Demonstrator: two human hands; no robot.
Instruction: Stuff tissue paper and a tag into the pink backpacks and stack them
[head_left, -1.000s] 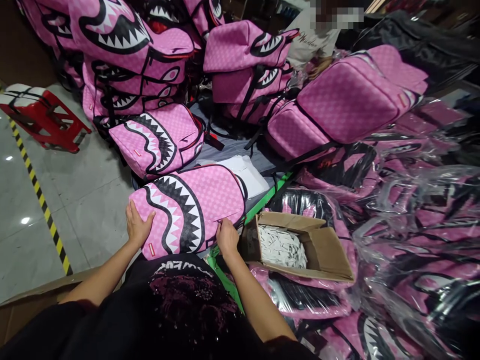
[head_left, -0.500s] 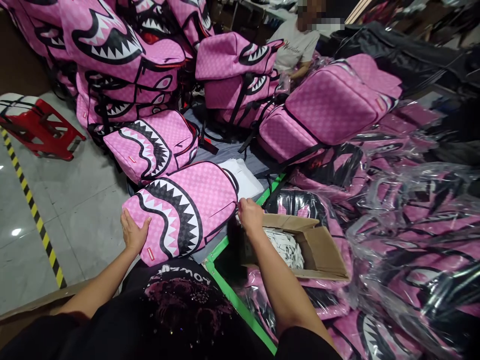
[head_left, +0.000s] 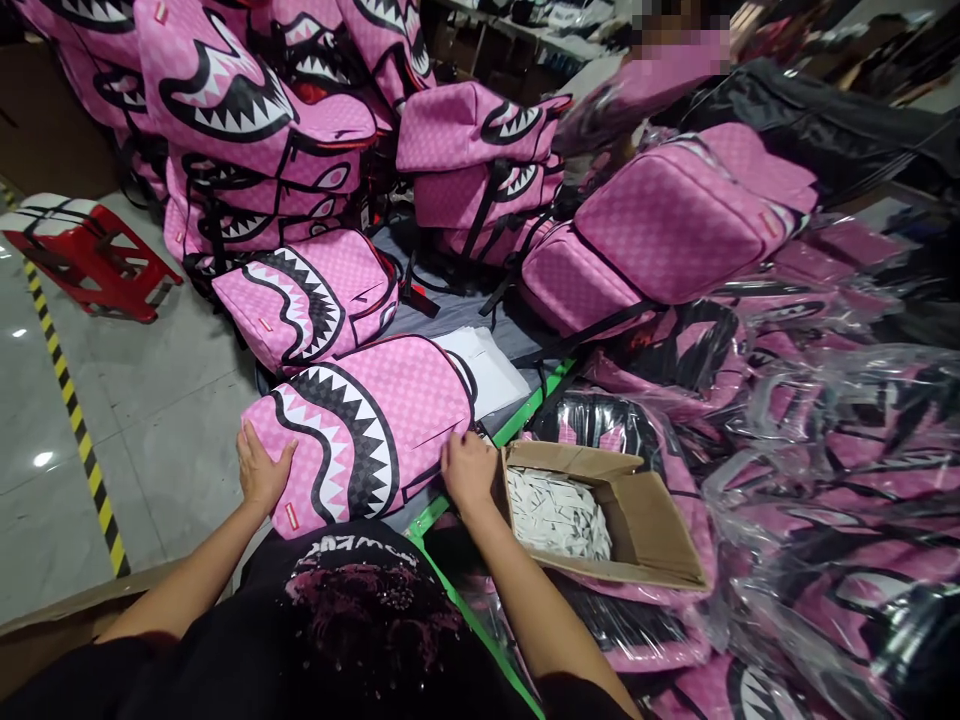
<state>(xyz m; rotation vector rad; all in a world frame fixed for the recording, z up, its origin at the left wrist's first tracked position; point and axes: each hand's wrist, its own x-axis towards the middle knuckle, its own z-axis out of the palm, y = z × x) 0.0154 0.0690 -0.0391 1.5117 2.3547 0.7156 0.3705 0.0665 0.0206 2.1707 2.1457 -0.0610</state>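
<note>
A pink checkered backpack with a shark-mouth print [head_left: 367, 425] lies on its side in front of me. My left hand [head_left: 260, 470] rests flat against its left end, fingers spread. My right hand [head_left: 468, 470] is at its right side, fingers curled on the bag's edge near the zipper. Right beside that hand sits an open cardboard box [head_left: 660, 520] holding several white paper tags [head_left: 555, 510].
Stacks of matching pink backpacks [head_left: 255, 110] fill the back. Bagged backpacks in clear plastic [head_left: 825, 450] pile up on the right. A red stool [head_left: 90, 260] stands on the grey floor at left, beside a yellow-black tape line [head_left: 75, 420]. Another person [head_left: 637, 80] works at the far side.
My right hand dropped back from the bag's upper right corner to its lower right side. The left hand stayed against the bag's left end.
</note>
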